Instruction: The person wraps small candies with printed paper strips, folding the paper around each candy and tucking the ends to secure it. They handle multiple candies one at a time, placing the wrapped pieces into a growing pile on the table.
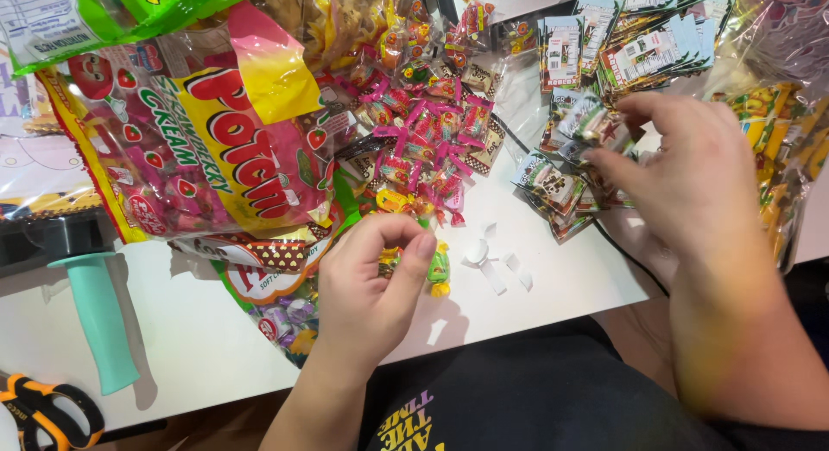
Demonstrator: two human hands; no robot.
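My left hand [373, 278] is curled near the table's front edge, its thumb and fingers closed on small wrapped candies, one yellow, with a green-and-yellow candy [439, 270] right beside the fingertips. My right hand [686, 179] reaches over a pile of small flat snack packets [553, 185] and pinches one silvery packet [587, 123] between thumb and fingers. A heap of pink wrapped candies [427, 140] lies between the two hands, spilling from a large pink-and-yellow candy bag [199, 149].
More flat packets [643, 37] are fanned at the back right. Clear bags of yellow sweets [781, 149] sit at the right edge. A teal handle [99, 317] and orange-black scissors [43, 412] lie at the left. White paper scraps [496, 265] and a black cable [626, 252] rest on the white table [199, 339].
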